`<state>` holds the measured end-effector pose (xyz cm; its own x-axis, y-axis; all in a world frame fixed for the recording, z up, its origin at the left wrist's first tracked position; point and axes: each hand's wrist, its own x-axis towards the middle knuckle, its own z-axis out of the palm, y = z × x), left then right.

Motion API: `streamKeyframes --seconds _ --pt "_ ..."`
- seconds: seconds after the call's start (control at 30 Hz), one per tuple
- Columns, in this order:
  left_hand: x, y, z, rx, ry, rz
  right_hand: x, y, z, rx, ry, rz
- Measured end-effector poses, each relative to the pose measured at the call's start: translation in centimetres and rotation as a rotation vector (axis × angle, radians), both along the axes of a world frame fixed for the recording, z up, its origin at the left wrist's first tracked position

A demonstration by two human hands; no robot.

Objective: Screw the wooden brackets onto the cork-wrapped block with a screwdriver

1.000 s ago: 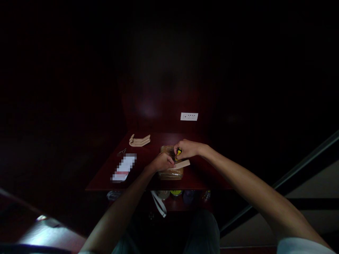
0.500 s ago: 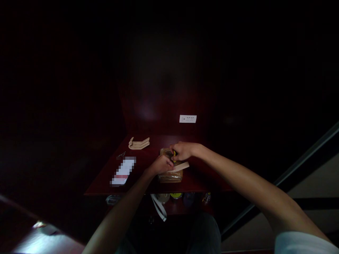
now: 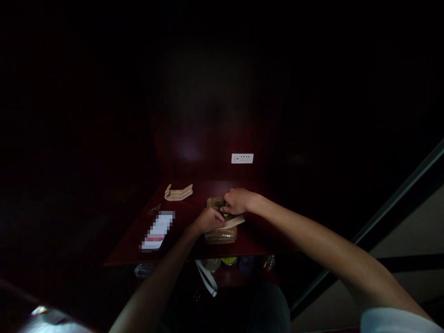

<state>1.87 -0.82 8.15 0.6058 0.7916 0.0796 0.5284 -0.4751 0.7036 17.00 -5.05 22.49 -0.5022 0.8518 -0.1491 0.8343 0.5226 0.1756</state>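
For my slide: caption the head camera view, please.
Left hand and right hand work on a taped parcel on a dark red table.

At the upper centre of the frame you have a white wall socket plate (image 3: 242,158) on the dark red wall. On the dark red tabletop (image 3: 187,196), upper left, lies a pale curved bundle of strips (image 3: 178,192), with a small metal implement (image 3: 154,209) nearer the left edge. Below it sits a white card (image 3: 157,230), obscured by pixelation. Under the table, lower centre, you will find a white strap (image 3: 207,277) and a yellow-green lid (image 3: 229,261).
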Motion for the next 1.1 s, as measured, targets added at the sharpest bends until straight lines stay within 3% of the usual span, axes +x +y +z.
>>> streamKeyframes --seconds 0.2,0.43,0.6,0.7,0.93,1.1 --pt "0.1 -0.4 0.7 0.01 -0.002 -0.004 0.4 -0.3 0.4 -0.084 0.075 0.126" --pt "0.3 -1.1 1.6 -0.032 -0.002 0.017 0.4 0.1 -0.4 0.012 0.004 0.021" --pt "0.4 -1.3 2.1 -0.033 -0.017 0.011 0.8 -0.1 0.0 -0.032 0.078 0.119" --pt "0.4 -1.3 2.0 -0.034 -0.021 0.011 0.9 0.0 -0.3 -0.036 0.096 0.173" --pt "0.3 -0.8 1.0 -0.02 -0.008 0.02 0.6 -0.1 -0.6 0.055 0.038 0.029" --pt "0.1 -0.5 0.7 0.003 0.005 -0.003 0.9 -0.3 0.1 -0.032 0.105 0.119"
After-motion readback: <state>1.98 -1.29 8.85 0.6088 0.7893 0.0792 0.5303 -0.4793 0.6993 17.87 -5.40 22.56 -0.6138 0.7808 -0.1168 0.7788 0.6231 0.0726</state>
